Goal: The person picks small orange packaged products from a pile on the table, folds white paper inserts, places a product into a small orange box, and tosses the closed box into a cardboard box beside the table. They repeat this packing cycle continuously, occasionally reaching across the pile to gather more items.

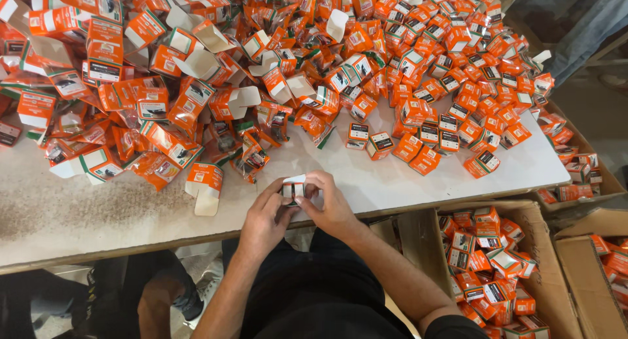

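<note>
Both my hands meet at the near edge of a white table (405, 182). Between them is one small carton (294, 188), white flaps showing. My left hand (265, 218) grips it from the left, fingers curled over its top. My right hand (329, 202) holds its right side with thumb and fingers. An open orange carton (205, 185) lies just left of my hands. Closed orange cartons (425, 159) lie in a loose spread to the right.
A big heap of orange cartons and bagged parts (216, 71) covers the far half of the table. A cardboard box (546, 247) with several filled cartons stands at the right, below the table. More boxes (598, 273) sit beside it.
</note>
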`<state>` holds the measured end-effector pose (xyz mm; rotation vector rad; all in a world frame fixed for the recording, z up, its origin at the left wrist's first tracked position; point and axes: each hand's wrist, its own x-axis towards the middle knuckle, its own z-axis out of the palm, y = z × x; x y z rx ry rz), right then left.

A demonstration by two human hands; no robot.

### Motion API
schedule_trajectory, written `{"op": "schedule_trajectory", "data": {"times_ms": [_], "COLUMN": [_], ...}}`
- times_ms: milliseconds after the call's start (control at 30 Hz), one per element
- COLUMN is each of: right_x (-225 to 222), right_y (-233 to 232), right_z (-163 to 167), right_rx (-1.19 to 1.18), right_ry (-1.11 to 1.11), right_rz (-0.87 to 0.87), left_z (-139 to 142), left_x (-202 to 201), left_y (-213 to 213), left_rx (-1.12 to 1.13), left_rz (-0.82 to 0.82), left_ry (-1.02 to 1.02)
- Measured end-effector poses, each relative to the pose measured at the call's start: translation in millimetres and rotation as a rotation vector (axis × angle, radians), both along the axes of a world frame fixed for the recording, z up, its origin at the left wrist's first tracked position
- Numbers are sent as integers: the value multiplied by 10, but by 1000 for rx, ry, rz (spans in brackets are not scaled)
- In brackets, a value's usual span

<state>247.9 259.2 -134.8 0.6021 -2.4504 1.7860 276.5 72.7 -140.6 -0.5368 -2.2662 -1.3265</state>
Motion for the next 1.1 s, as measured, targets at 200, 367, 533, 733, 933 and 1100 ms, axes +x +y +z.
{"op": "schedule_trajectory", "data": {"times_ms": [200, 367, 533, 733, 933, 1100], "right_x": [-15, 11, 13, 82, -103, -639], "right_y": [69, -7, 31, 112, 635, 1965], "right_z": [197, 172, 262, 317, 152, 570], "right_rx": [160, 144, 195, 422, 108, 326], "right_ry": [510, 428, 532, 664, 344, 497], "right_rz": [220, 98, 174, 131, 184, -771], "left_z": [-24, -7, 146, 290, 288, 238], "left_x": [9, 0, 60, 125, 277, 264], "left_y": [-21, 2, 23, 32, -542, -1111], "left_rx": [60, 49, -41, -327, -314, -497], "left_rz": [2, -5, 19, 81, 380, 507], "left_ry": [-37, 7, 150, 285, 259, 47]}}
